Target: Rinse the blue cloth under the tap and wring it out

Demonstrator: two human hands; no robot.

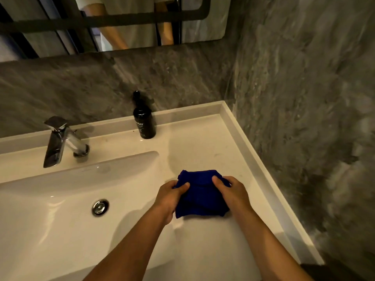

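Observation:
The blue cloth is bunched up over the white counter, just right of the basin. My left hand grips its left edge and my right hand grips its right edge, thumbs on top. The chrome tap stands at the back left of the basin, well away from the cloth, and no water runs from it. The round chrome drain plug sits in the basin's floor.
A black pump bottle stands on the counter at the back, right of the tap. Grey stone walls close in behind and on the right. A mirror hangs above and reflects a person's arms.

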